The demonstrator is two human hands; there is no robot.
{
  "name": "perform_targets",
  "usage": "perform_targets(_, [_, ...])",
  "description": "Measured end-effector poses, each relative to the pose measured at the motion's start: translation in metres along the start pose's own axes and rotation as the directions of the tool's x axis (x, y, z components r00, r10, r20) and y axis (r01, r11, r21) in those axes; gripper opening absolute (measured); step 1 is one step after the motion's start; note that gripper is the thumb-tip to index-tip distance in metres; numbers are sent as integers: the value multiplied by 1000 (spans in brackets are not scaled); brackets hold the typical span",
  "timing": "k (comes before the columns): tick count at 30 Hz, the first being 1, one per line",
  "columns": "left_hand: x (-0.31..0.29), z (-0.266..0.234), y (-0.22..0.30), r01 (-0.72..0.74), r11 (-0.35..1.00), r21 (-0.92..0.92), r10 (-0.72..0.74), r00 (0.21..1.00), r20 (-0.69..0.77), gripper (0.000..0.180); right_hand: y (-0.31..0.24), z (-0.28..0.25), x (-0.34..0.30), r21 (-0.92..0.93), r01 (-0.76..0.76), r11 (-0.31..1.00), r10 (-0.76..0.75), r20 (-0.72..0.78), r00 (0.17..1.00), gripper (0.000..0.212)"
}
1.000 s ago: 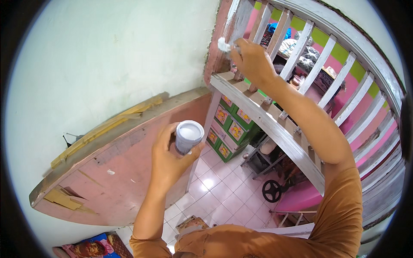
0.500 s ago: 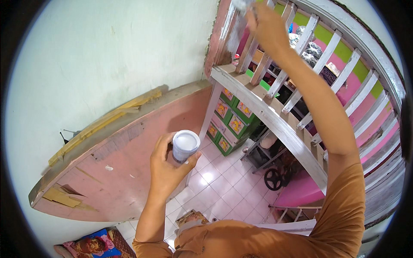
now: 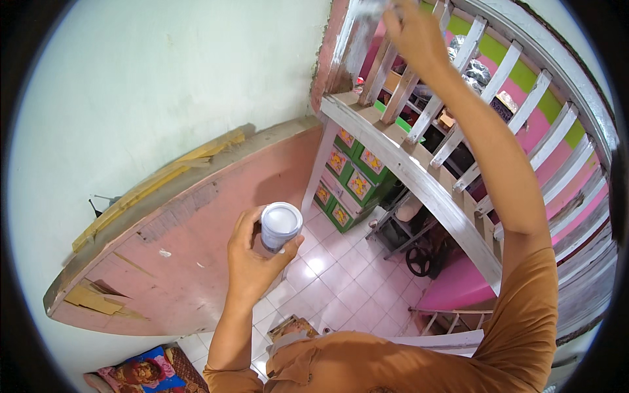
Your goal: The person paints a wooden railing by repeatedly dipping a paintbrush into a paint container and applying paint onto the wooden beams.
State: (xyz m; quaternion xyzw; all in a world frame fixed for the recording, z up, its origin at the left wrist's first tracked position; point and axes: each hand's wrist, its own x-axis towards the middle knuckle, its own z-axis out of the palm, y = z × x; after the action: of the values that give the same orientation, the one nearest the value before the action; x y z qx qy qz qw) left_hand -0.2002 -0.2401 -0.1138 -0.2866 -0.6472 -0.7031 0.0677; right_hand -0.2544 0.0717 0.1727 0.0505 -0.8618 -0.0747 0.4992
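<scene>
My left hand (image 3: 259, 262) is wrapped round a clear plastic cup (image 3: 280, 226) of pale whitish paint, held upright over the tiled floor. At the top edge, my right hand (image 3: 413, 36) is closed on what looks like a paintbrush (image 3: 372, 8), pale and smeared by motion. The brush is by the upper part of the corner post (image 3: 354, 59), where fresh white streaks show beside grey, worn patches. Below that hand run the railing's whitish slats (image 3: 419, 121), some still brown and bare near their lower ends. The brush's handle is mostly hidden by my fingers.
A pink half wall (image 3: 216, 242) with yellow wood strips (image 3: 157, 177) on its ledge stands at the left. Below are a green drawer cabinet (image 3: 357, 180), a black steering wheel (image 3: 418, 261) and floor tiles (image 3: 314, 288). A curved top rail (image 3: 557, 59) bounds the right.
My right hand has shifted slightly right and down along the post with the brush. My left hand and the cup have barely moved; the view has shifted a little.
</scene>
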Motion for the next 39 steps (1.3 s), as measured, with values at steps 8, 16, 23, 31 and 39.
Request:
perform_targets(8, [-6, -2, -1, -10, 1000, -6, 10, 1000, -11, 52, -17, 50, -67, -58, 200, 978, -196, 65, 978, 23])
perform_targets(16, [-11, -6, -2, 3, 1000, 24, -3, 1000, -9, 53, -33, 45, -91, 196, 21, 980, -76, 276, 958, 25])
perform_targets(23, [-12, -4, -7, 1, 1000, 18, -1, 1000, 6, 52, -17, 49, -63, 63, 107, 992, -112, 86, 990, 27])
perform_targets(31, [-12, -8, -7, 6, 1000, 6, -6, 1000, 3, 52, -18, 67, -86, 124, 135, 983, -153, 144, 978, 25])
perform_targets(39, [-14, -15, -7, 49, 998, 26, -50, 998, 40, 58, -37, 40, -72, 157, -1, 988, -31, 199, 979, 24])
